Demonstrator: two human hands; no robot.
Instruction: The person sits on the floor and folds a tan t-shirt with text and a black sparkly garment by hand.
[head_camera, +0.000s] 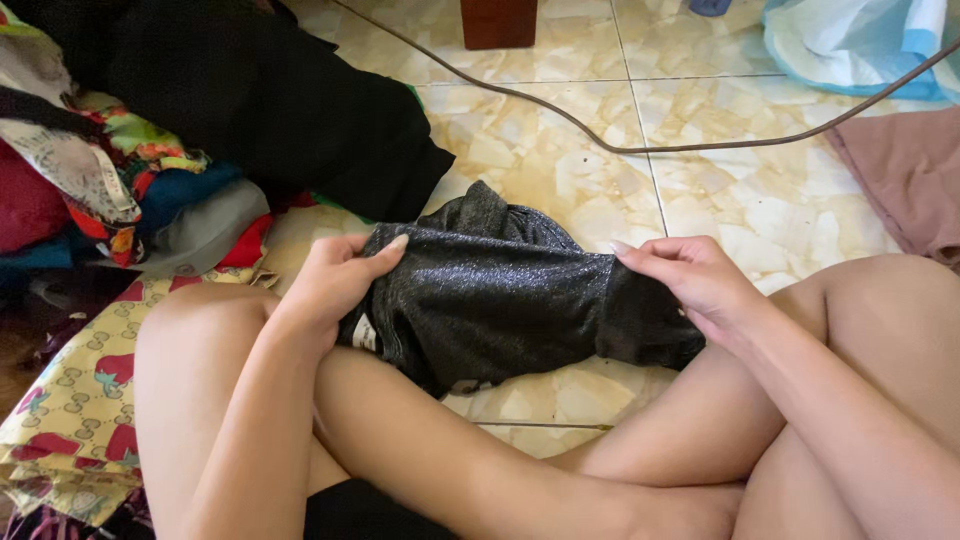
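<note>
Gripping sparkly black garment (500, 295), left hand (335, 280) and right hand (690, 280) pinched shut (slippery fabric, could slide loose).

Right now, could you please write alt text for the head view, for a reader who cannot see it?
A seated person's left hand and right hand grip opposite ends of a sparkly black garment above a marbled tile floor. A heap of colourful clothes lies to the left, and a dark cable crosses the tiles.

A clothes pile (150, 150) lies left of the held garment (500, 300), cable (600, 140) behind.
</note>
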